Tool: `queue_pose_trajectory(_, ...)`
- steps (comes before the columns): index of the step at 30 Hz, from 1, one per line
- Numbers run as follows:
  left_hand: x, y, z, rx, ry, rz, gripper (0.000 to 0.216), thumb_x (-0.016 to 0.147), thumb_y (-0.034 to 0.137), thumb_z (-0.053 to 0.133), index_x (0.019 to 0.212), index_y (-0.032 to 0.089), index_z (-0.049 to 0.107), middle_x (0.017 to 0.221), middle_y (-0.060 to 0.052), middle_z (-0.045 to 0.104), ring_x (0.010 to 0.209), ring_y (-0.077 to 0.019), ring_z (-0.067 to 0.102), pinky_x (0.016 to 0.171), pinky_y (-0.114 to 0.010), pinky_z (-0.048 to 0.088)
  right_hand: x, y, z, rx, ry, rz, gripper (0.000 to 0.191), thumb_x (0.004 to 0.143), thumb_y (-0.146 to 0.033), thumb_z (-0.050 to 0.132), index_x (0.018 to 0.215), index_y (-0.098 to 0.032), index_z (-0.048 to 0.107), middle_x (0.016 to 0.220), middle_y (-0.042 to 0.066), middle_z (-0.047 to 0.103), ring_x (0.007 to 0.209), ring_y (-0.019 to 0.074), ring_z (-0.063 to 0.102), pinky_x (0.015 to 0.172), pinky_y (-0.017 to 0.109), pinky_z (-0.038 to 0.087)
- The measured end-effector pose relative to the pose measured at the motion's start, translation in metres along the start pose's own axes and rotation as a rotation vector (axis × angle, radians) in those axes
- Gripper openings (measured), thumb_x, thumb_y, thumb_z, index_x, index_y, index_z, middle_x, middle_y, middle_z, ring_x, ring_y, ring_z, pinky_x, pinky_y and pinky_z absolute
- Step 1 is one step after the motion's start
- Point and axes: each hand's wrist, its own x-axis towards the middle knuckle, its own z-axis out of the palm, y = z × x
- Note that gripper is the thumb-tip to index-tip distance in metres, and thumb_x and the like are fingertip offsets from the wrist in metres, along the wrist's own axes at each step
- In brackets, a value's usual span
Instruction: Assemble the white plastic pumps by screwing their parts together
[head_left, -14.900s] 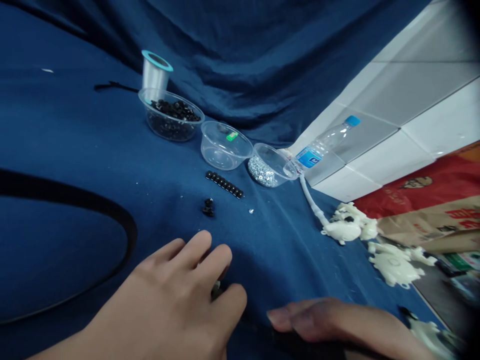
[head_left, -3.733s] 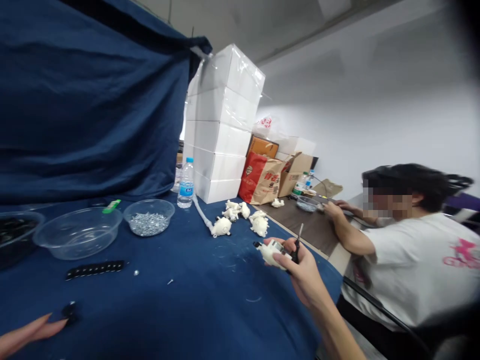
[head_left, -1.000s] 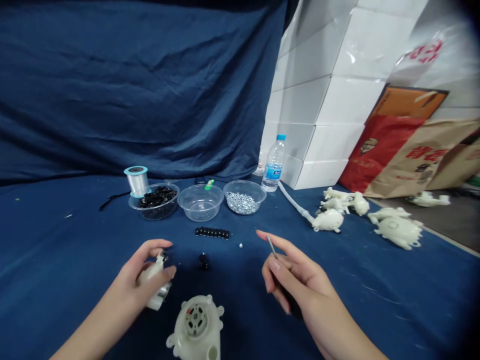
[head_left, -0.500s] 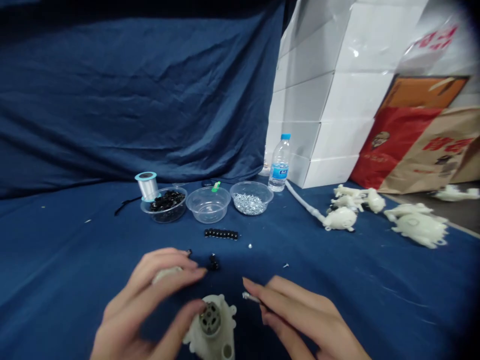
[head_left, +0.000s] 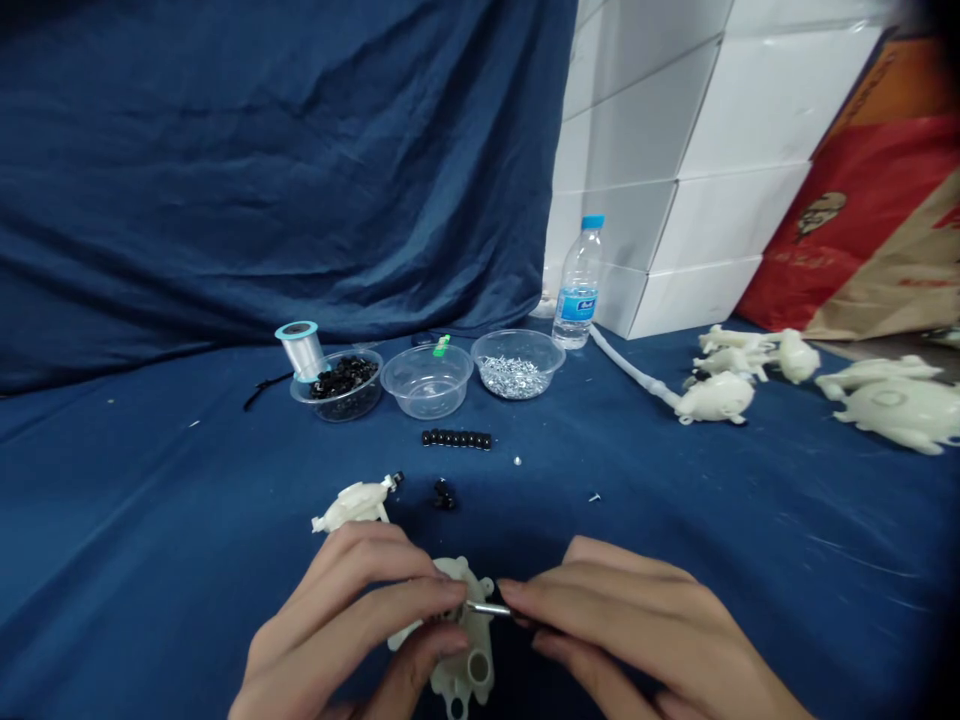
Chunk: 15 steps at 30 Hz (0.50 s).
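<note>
A pale plastic housing [head_left: 480, 635] with a short round tube lies at the bottom middle, partly covered by my left hand [head_left: 367, 630]. Thumb and forefinger of that hand close together over the housing, at the tool's tip; what they pinch is hidden. My right hand [head_left: 622, 625] grips a thin screwdriver [head_left: 489, 608], its silver shaft pointing left to the left fingertips. Behind my left hand lies a smaller pale plastic piece [head_left: 356, 503] with a black end. A few small black parts [head_left: 444, 494] lie just beyond.
A row of black pieces [head_left: 456, 439] lies ahead, with a loose screw [head_left: 595, 497] to its right. Behind stand a bowl of black parts [head_left: 300, 396], a clear bowl [head_left: 397, 390], a bowl of screws [head_left: 555, 366], a spool [head_left: 304, 350] and a bottle [head_left: 577, 290]. Pale animal-shaped shells [head_left: 716, 398] lie right.
My left hand has moved right and closed over the housing, uncovering the smaller pale piece. The screwdriver's tip has come to the left fingertips. The whole view has shifted slightly.
</note>
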Motion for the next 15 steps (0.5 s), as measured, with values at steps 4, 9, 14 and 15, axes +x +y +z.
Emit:
queue_pose_trajectory(4,-0.0002,0.0002,0.0005,0.004,-0.002,-0.020,0.022,0.079,0.005,0.073,0.087,0.026,0.074,0.079,0.000,0.071,0.079,-0.0200,0.065,0.072,-0.029,0.054,-0.0039,0.0014,0.0029,-0.014,0.022,0.010,0.055,0.090,-0.004,0.058,0.134,-0.036,0.058,0.095,0.000,0.078,0.076,0.0199,0.073,0.069,0.033,0.059)
queue_pose_trajectory(9,0.0002,-0.0026,-0.0014,0.014,-0.070,0.027,0.022,0.080,0.003,0.069,0.086,0.024,0.070,0.080,-0.001,0.070,0.079,-0.0197,0.064,0.072,-0.029,0.055,-0.0037,0.0011,0.0023,-0.008,-0.024,-0.013,0.049,0.090,-0.004,0.059,0.132,-0.030,0.061,0.094,0.003,0.077,0.074,0.0188,0.071,0.072,0.034,0.059)
queue_pose_trajectory(14,-0.0016,-0.0029,-0.0021,0.013,-0.088,0.009,0.022,0.081,0.003,0.069,0.085,0.024,0.070,0.080,-0.001,0.069,0.079,-0.0185,0.063,0.072,-0.028,0.054,-0.0033,0.0002,0.0015,-0.031,-0.027,-0.018,0.048,0.090,-0.002,0.059,0.131,-0.027,0.061,0.093,0.004,0.077,0.074,0.0190,0.070,0.071,0.034,0.058)
queue_pose_trajectory(15,-0.0014,-0.0027,-0.0023,0.010,-0.090,0.003,0.022,0.081,0.003,0.069,0.085,0.024,0.070,0.080,-0.002,0.070,0.078,-0.0190,0.064,0.072,-0.029,0.055,-0.0037,0.0004,0.0015,-0.027,-0.045,-0.018,0.048,0.090,-0.003,0.059,0.131,-0.026,0.061,0.093,0.004,0.076,0.073,0.0188,0.069,0.068,0.034,0.058)
